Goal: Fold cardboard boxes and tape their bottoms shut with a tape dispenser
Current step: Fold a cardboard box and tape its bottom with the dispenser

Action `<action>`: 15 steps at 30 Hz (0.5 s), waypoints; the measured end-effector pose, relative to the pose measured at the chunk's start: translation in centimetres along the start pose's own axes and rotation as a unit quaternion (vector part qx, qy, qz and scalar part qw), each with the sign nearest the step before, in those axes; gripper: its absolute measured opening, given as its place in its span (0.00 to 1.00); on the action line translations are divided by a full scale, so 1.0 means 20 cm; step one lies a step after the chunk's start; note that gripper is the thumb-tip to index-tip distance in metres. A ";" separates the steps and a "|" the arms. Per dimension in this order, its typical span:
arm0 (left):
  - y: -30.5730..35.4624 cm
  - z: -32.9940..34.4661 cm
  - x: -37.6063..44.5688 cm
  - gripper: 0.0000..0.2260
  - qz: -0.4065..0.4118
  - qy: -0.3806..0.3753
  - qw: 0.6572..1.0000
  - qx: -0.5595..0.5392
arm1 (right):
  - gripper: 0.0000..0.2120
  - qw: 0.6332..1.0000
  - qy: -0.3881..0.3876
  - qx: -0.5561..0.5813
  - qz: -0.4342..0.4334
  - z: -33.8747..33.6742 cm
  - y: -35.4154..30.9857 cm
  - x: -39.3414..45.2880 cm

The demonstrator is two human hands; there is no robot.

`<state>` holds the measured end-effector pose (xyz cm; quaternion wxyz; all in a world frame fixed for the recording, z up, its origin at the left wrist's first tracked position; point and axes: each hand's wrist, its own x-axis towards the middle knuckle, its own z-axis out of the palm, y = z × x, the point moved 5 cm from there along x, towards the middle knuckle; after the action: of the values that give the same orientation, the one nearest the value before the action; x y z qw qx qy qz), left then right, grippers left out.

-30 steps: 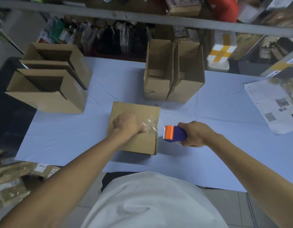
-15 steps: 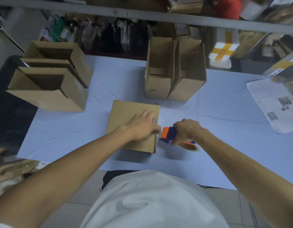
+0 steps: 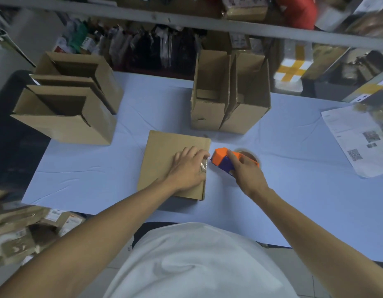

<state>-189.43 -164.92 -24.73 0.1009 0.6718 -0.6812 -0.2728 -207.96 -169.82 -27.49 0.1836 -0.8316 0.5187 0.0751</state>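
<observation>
In the middle of the counter (image 3: 283, 130), the box (image 3: 164, 155) is kept bottom-up, where the left hand (image 3: 189, 168) is pressed flat, fingers straight, over the tape end at its right edge, probably to seat it. Just beside that edge, the tape dispenser (image 3: 226, 161) is gripped in the curled right hand (image 3: 245, 171), clear of the cardboard.

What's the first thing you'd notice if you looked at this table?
The bright orange and blue tape dispenser stands out first, gripped by the right hand mid-table. Just left of it, the left hand presses flat on the brown cardboard box. Open boxes stand along the back of the pale blue table.
</observation>
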 end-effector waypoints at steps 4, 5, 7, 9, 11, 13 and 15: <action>0.00 0.02 -0.02 0.31 -0.019 0.037 0.999 0.000 | 0.29 0.999 -0.015 0.033 0.020 0.10 -0.02 -0.05; 0.00 0.03 -0.03 0.33 -0.026 0.049 0.998 0.008 | 0.27 0.999 0.003 0.022 0.026 0.10 -0.02 -0.04; 0.00 0.05 -0.06 0.34 -0.045 0.079 0.996 0.024 | 0.21 0.998 0.059 -0.005 0.024 0.03 -0.04 -0.01; 0.01 0.08 -0.10 0.36 -0.052 0.099 0.993 0.033 | 0.24 0.996 0.091 0.020 -0.003 -0.05 -0.09 0.05; 0.03 0.11 -0.14 0.35 -0.037 0.118 0.992 0.030 | 0.34 0.992 0.090 0.045 -0.078 -0.12 -0.17 0.10; 0.03 0.10 -0.17 0.35 -0.021 0.127 0.992 0.015 | 0.38 0.986 0.042 0.051 -0.151 -0.14 -0.27 0.15; 0.01 0.08 -0.19 0.35 -0.009 0.124 0.992 0.001 | 0.36 0.981 -0.023 0.075 -0.178 -0.12 -0.33 0.19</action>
<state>-190.06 -160.91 -25.13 0.1820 0.7066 -0.6575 -0.1877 -200.50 -171.24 -24.99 0.2674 -0.8926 0.3624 0.0214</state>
